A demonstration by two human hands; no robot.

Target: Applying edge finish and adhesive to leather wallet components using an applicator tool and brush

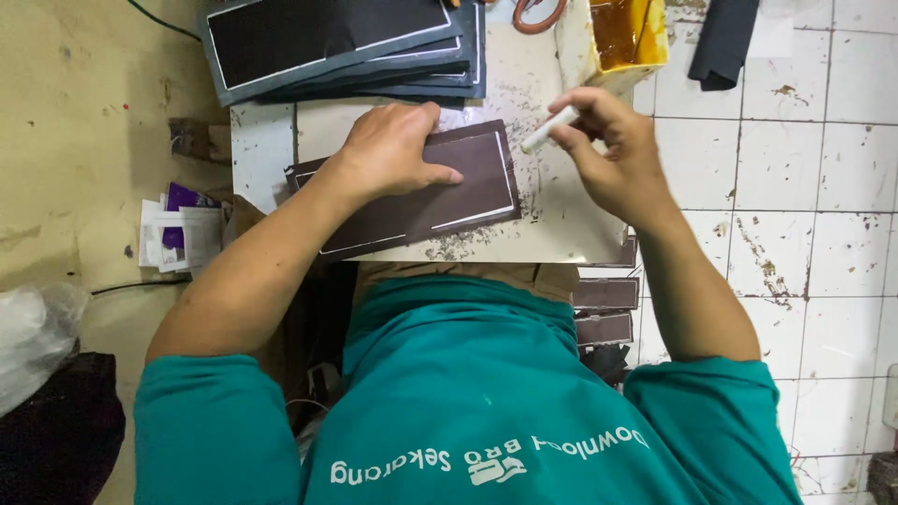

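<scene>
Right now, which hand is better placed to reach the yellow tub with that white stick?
Right, probably. The right hand already grips the white stick and is just below the yellow tub. The left hand lies flat on the brown sheet, farther from the tub.

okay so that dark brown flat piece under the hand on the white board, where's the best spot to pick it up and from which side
Probably by the right short edge of the dark brown piece, coming in from the right. It lies flat on the white board, and the left hand presses on its middle and left part, so that end is the bare one. The right hand holds a white stick just beside it.
</scene>
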